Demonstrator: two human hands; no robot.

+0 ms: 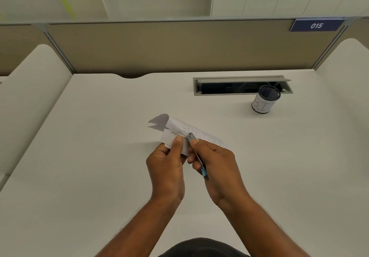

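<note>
Desk booth, head view. The printed paper slip (pixel 179 129) sat just above frame centre, lifted off the white desk (pixel 99 157); its shadow fell to the upper left of it.

- Long axis of the slip: upper left to lower right, with the far end passing behind the right hand (pixel 215 161).
- The left hand (pixel 167 165) pinched the slip's lower-left end, thumb on top and the other fingers curled beneath.
- The right hand was wrapped around a blue-handled cutting tool (pixel 203 171), forefinger up by its metal head. Knife or scissors could not be told.
- Tool axis: steep, with the blue end toward lower right and the metal head at frame centre, lying on the slip just right of the left thumb. It crossed the slip's length rather than following it.
- Both hands met at the slip. The right carried the tool, the left only steadied.

Judgement: a cut would run across the slip's short width, close beside the left thumb, and that closeness is the risk.

Upper right: a mesh cup labelled BIN (pixel 263 101), well apart from the hands, standing in front of the open cable slot (pixel 239 86).
</note>
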